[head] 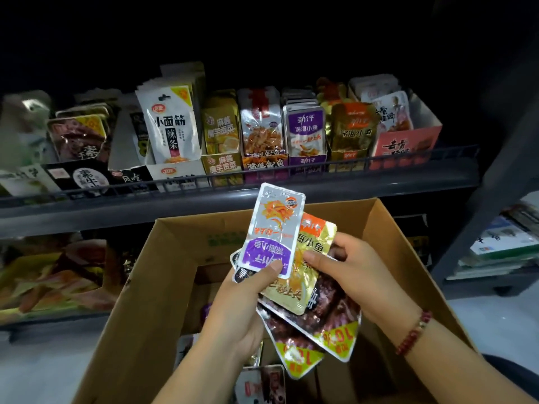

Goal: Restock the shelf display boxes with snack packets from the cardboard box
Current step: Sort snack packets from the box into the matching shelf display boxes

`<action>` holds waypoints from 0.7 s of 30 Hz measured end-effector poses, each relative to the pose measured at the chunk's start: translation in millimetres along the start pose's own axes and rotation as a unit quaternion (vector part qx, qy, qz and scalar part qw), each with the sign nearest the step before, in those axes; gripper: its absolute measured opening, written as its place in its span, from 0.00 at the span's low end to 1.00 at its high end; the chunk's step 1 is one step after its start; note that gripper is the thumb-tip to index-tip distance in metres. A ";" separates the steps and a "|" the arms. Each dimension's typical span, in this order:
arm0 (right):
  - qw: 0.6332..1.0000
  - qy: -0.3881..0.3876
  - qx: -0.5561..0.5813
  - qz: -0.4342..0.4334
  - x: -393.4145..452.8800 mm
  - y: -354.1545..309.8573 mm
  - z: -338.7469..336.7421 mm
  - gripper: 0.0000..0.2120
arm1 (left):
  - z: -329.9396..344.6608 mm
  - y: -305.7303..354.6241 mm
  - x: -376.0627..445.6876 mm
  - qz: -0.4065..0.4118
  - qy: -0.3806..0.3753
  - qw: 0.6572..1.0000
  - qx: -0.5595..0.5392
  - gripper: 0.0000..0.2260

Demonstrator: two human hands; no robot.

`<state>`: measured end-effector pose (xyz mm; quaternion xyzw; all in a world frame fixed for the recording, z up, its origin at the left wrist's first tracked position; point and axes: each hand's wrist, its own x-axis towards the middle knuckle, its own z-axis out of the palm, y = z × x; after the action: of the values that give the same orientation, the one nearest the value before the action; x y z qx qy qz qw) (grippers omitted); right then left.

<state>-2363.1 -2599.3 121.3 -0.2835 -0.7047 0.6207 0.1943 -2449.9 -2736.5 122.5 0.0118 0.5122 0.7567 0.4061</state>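
Noted above the cardboard box: fan of snack packets held between 2 hands. Left hand pinching purple-and-silver packet, thumb on its lower end, long axis running 6 to 12 o'clock, print upside down. Right hand gripping gold packet and dark packets behind. Matching purple display box at 12 o'clock on shelf; left hand nearer. Likely needs turning end for end before insertion.

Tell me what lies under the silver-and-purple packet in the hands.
Under the silver-and-purple packet lies a gold packet, then dark red packets. More edges peek out left; their faces stay covered.
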 end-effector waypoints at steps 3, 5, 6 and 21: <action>0.997 -0.038 0.064 0.037 -1.9 1.2 -2.9 0.13 | -0.3 -1.0 0.0 0.032 0.020 0.999 0.032 0.23; 0.995 -0.029 0.076 0.053 0.3 0.0 -6.8 0.24 | -2.8 0.2 0.8 0.053 0.040 0.996 0.054 0.19; 0.998 -0.010 0.056 0.040 2.5 -1.4 -9.1 0.30 | -4.2 1.6 0.9 0.062 0.048 0.995 0.069 0.17; 0.813 -0.157 -0.538 -0.160 44.1 -72.3 6.0 0.25 | -10.2 18.5 -1.6 0.095 0.019 0.987 0.132 0.15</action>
<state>-2411.9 -2580.5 188.2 -0.1252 -0.9824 0.1386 -0.0058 -2464.4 -2748.0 132.7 0.0994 0.6119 0.7174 0.3178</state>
